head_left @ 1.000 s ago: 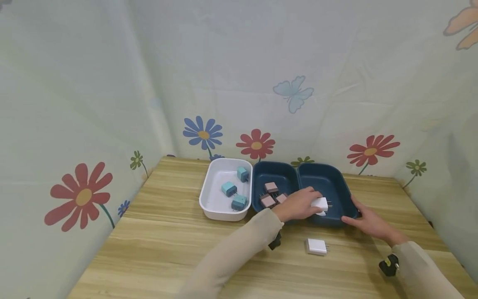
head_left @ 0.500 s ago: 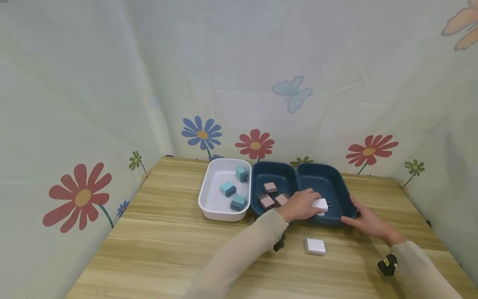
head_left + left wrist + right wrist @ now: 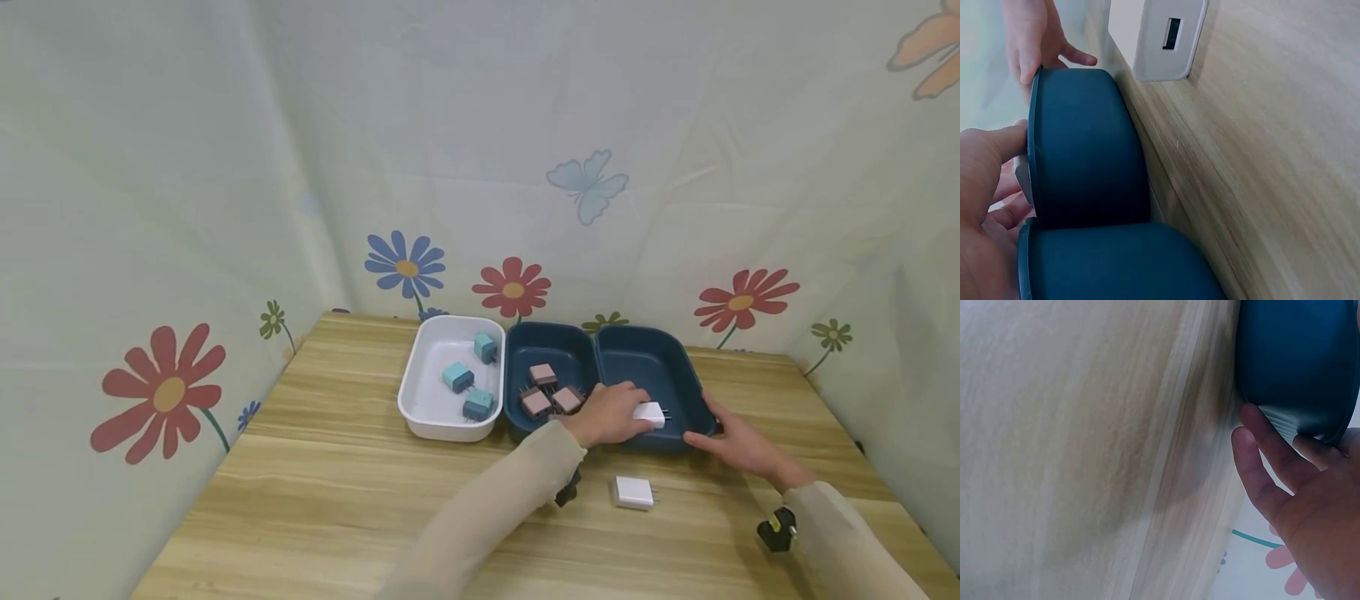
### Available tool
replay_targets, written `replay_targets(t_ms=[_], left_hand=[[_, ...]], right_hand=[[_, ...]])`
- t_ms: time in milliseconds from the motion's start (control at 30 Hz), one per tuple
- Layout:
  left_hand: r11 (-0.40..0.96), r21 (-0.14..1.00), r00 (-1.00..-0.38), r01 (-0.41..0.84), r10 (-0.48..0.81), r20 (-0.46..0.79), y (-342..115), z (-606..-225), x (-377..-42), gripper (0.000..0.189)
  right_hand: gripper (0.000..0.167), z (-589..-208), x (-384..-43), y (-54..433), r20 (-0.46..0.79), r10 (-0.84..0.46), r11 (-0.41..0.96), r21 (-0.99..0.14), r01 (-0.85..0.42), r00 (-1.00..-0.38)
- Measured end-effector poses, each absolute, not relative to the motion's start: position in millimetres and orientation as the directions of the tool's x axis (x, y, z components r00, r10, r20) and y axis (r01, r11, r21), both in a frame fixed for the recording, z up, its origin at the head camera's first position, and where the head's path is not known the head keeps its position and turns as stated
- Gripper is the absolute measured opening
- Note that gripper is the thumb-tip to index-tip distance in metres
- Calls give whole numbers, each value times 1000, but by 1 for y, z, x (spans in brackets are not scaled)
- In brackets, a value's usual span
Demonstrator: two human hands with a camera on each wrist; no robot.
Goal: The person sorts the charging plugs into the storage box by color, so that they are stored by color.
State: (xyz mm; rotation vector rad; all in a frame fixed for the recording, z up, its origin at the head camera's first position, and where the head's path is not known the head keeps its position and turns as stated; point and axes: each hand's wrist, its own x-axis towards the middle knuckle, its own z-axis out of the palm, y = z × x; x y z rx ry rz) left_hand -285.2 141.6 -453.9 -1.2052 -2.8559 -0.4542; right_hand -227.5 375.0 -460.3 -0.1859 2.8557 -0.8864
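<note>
My left hand reaches into the right-hand dark blue tray and pinches a white charger plug, its metal prongs pointing right. Part of that plug shows between the thumb and fingers in the left wrist view. At the tray's right front corner, my right hand braces the outside with thumb and fingers spread. The right wrist view has its fairly straight fingers against the tray's outer wall. Another white charger plug lies on the table in front; its USB port faces the left wrist camera.
Three pink charger plugs lie in the middle dark blue tray. A white tray at the left holds three teal charger plugs. The three trays stand side by side on the wooden table, before a flowered backdrop.
My left hand has shifted slightly right and lowered the white charger plug a little toward the tray's floor. My right hand stays at the tray corner.
</note>
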Motion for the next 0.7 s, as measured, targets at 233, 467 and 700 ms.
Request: replay_targets(t_ms=[233,467,700], left_hand=[[667,243,-705,705,697,132,147,-453,-284,43],[662,269,-709,699,692,137,151,-452,-280,42],[600,323,-666,732,731,149,148,-451,-278,41]], right_hand=[[100,-463,-229,380,-129,-153,809,-585,-49,-980],[100,-465,-229,383,-123,-150,816,-576,-53,-981],[100,-468,-231,386,-110,-162,803,-593,-66,-981]])
